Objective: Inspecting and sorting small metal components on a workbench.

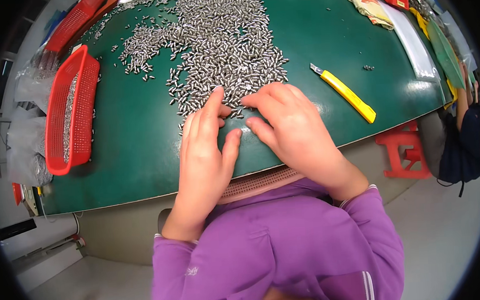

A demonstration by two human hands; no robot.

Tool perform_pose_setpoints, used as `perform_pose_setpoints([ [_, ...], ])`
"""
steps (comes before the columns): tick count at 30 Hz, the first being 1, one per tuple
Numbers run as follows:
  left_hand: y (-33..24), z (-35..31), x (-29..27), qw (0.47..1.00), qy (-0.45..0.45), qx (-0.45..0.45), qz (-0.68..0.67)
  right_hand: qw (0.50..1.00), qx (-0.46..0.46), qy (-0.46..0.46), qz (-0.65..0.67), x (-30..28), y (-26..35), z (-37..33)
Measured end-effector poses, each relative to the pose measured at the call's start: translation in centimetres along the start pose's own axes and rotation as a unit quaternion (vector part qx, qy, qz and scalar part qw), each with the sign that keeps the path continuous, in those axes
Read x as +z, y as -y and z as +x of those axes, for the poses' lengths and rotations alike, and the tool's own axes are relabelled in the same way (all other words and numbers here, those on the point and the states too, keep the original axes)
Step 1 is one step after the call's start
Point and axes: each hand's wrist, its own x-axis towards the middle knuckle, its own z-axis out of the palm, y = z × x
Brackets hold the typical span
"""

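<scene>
A large heap of small shiny metal pins with pointed ends [218,48] spreads over the green tabletop [143,166]. At the heap's near edge rests my left hand [204,133], open, its index finger stretched out among the pins and its thumb held apart. My right hand [292,120] is on the other side of that edge, fingers bent forward and a gap between index finger and thumb. Neither hand shows anything gripped; some of its fingertips are hidden. A few loose pins lie between the two hands. Below the table edge, a pinkish-brown perforated basket [261,185] sits against my lap.
A yellow utility knife [348,96] lies to the right, blade out. At the left stands a red perforated basket [86,112] containing pins, with clear plastic bags [25,139] beside it. Plastic sleeves [411,43] lie far right. A red stool [406,155] stands below.
</scene>
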Motion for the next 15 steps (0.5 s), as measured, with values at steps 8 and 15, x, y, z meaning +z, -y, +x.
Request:
perform_pose_setpoints([
  [8, 0.38, -0.45, -0.17, 0.999, 0.017, 0.000, -0.048, 0.996, -0.031, 0.028, 0.080, -0.04, -0.05, -0.42],
  [15, 0.24, -0.46, -0.26, 0.999, 0.019, 0.014, -0.047, 0.996, -0.008, 0.040, 0.080, -0.79, 0.23, -0.64],
])
